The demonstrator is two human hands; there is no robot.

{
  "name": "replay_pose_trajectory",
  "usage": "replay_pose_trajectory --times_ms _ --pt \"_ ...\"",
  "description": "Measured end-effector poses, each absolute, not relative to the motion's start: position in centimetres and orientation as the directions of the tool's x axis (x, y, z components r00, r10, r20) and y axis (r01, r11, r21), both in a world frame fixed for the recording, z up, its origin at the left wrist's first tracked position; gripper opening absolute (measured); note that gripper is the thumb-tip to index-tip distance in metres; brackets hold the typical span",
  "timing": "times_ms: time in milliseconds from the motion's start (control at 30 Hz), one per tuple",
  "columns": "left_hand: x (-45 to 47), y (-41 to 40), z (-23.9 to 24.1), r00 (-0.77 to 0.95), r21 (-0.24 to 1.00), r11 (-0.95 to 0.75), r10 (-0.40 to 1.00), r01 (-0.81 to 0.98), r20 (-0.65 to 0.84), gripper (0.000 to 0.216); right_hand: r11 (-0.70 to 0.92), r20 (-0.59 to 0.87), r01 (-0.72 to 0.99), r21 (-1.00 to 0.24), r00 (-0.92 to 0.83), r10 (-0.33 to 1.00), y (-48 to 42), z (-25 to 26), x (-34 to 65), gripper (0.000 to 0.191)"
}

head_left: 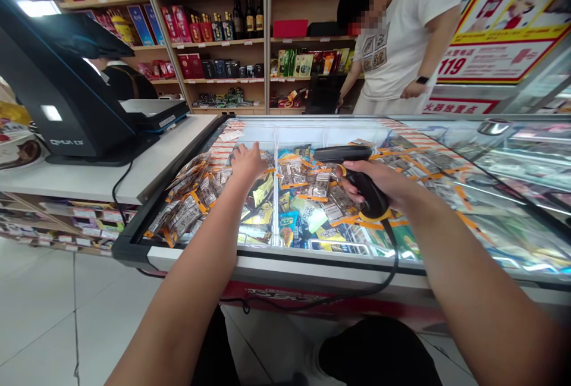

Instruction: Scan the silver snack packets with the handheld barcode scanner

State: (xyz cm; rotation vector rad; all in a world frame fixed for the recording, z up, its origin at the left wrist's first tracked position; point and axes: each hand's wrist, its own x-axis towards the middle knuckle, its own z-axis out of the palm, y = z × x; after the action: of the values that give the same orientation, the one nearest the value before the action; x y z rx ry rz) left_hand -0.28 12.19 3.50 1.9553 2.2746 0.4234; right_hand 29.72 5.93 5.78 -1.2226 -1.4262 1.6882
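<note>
My right hand [383,176] is wrapped round the grip of a black barcode scanner [342,153], its head pointing left above the freezer's glass top. A cable [393,249] runs down from the scanner's handle over the freezer's front edge. My left hand [248,163] reaches over the far left part of the glass, fingers apart and bent downward, with nothing visible in it. Small orange-edged snack packets [190,215] are heaped on the glass to its left. More packets [292,172] lie between my hands, and some are under the scanner. Whether my left fingertips touch any is unclear.
A chest freezer [187,257] spans the front, with bagged frozen goods inside. A checkout machine [75,94] stands on the white counter [154,157] at left. Behind the freezer, a person in a white shirt [413,35] stands near stocked shelves [218,44].
</note>
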Motion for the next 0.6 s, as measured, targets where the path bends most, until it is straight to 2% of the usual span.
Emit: replay_pose_trajectory --times_ms 133,200,333,433,600 --pt "-0.8 12.3 3.7 -0.139 0.239 0.140 0.990 0.961 -0.021 0.050 -0.219 -0.259 0.141 -0.965 -0.413 0.873 5.7 5.9 29.7 0.034" --pt "-1.0 12.3 3.9 -0.137 0.253 0.135 0.990 0.958 -0.008 0.053 -0.199 -0.241 0.140 -0.970 -0.447 0.862 5.7 5.8 29.8 0.036" --pt "-1.2 12.4 4.3 -0.143 0.429 0.067 0.979 0.901 0.147 0.065 -0.189 -0.227 0.127 -0.974 -0.483 0.846 5.8 5.5 29.7 0.034" --pt "-1.2 12.4 4.8 -0.110 0.566 -0.048 0.964 0.823 0.242 0.051 -0.165 -0.203 0.120 -0.979 -0.488 0.849 5.7 5.4 29.6 0.033" --pt "-0.9 11.7 5.7 -0.065 0.697 -0.139 0.964 0.703 0.258 0.041 -0.161 -0.194 0.109 -0.981 -0.481 0.855 5.5 5.5 29.6 0.032"
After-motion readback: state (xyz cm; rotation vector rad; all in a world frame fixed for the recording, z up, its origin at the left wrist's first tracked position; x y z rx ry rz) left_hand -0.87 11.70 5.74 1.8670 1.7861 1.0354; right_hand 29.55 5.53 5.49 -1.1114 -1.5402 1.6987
